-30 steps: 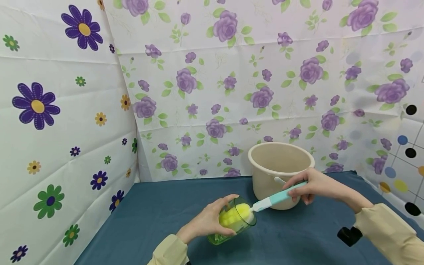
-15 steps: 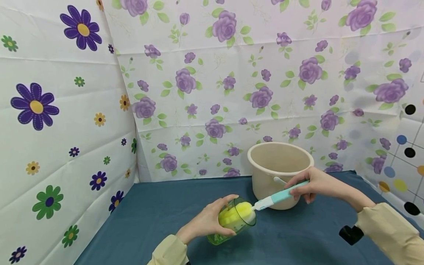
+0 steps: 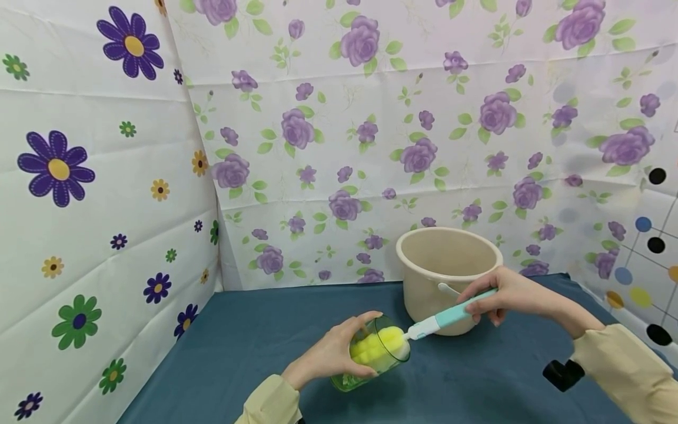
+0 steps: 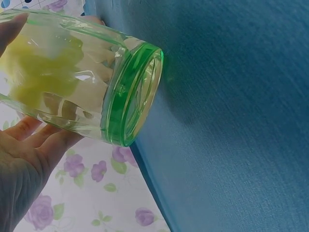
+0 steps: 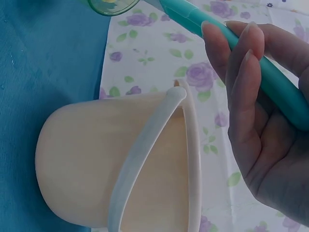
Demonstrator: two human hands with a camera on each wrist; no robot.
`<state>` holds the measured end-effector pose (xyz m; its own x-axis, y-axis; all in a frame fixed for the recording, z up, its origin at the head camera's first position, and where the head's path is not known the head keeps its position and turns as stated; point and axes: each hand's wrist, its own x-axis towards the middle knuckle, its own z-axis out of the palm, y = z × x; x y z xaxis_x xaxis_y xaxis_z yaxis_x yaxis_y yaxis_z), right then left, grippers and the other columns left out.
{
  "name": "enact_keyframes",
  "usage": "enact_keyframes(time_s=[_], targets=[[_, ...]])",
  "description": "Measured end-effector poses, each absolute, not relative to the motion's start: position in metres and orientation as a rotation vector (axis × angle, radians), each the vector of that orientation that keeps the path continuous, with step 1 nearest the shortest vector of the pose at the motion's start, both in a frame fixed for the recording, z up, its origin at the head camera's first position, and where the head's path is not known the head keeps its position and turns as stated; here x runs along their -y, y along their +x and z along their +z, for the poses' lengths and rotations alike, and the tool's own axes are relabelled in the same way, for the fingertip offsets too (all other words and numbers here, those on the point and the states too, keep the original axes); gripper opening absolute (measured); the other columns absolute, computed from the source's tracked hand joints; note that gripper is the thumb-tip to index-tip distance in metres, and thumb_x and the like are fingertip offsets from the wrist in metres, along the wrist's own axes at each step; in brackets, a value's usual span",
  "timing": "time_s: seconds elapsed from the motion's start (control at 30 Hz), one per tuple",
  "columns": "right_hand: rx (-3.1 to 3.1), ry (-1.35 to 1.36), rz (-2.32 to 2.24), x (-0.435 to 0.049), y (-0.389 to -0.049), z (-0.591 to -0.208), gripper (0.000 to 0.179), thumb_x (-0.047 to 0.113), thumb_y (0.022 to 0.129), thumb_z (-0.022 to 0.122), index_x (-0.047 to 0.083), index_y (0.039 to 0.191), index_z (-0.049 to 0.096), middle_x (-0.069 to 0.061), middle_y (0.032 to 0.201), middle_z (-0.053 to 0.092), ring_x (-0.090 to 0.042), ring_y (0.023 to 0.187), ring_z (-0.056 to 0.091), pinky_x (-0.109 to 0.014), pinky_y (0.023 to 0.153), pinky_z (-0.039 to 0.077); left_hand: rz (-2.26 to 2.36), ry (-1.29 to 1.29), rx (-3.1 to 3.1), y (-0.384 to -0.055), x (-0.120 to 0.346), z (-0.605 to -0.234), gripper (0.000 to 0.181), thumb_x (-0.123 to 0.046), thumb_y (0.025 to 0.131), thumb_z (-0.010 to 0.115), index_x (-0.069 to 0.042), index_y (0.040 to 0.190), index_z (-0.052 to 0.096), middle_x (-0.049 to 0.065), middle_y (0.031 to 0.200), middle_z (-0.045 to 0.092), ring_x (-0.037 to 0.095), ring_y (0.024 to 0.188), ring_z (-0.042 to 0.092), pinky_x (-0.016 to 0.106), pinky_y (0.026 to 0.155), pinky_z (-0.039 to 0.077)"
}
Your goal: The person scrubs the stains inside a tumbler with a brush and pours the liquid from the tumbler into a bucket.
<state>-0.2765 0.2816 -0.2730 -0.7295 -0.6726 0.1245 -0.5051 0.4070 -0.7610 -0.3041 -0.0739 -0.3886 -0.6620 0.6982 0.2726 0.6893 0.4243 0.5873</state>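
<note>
My left hand (image 3: 331, 353) grips a clear green glass (image 4: 91, 82) round its side, tilted with its mouth toward the right. Inside the glass shows the yellow sponge head (image 3: 377, 347) of a bottle brush, blurred through the wall in the left wrist view. The brush's white and teal handle (image 3: 450, 316) slants up to the right out of the mouth. My right hand (image 3: 503, 297) holds that handle near its end, thumb and fingers curled round it in the right wrist view (image 5: 263, 111). The thick green base of the glass hangs close over the blue cloth.
A cream bucket (image 3: 424, 288) with a pale carrying handle (image 5: 145, 150) stands behind the brush, near the cloth's back edge. Blue cloth (image 3: 275, 330) covers the table. Flower-print sheets (image 3: 318, 147) hang behind and at the left. A black wrist device (image 3: 562, 376) is on the right sleeve.
The brush slides slightly in and out of the glass; my right hand has shifted a little to the right. My left hand and the glass stay nearly still.
</note>
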Motion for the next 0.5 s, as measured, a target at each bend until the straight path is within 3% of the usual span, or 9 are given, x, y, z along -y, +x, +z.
enact_keyframes(time_s=[0.27,0.5], targets=[[-2.508,-0.994,-1.231,-0.2829,-0.2756,-0.2688,0.02,0.014,0.089,0.06,0.007,0.105,0.067,-0.012,0.073,0.064,-0.027,0.048,0.054,-0.038,0.046,0.047,1.071,1.286,-2.659,-0.3044,0.0745,-0.3888,0.089,-0.046,0.069,0.075,-0.042,0.14,0.022,-0.008,0.113,0.046,0.013,0.1,0.046,0.036,0.075,0.043],[-2.545,-0.969,-1.245,-0.2866,-0.2746,-0.266,0.024,0.014,0.088,0.061,0.0,0.107,0.065,-0.012,0.073,0.064,-0.027,0.049,0.056,-0.038,0.047,0.048,1.058,1.294,-2.661,-0.3044,0.0748,-0.3885,0.089,-0.048,0.07,0.074,-0.042,0.14,0.021,-0.007,0.119,0.044,0.015,0.104,0.044,0.04,0.076,0.042]])
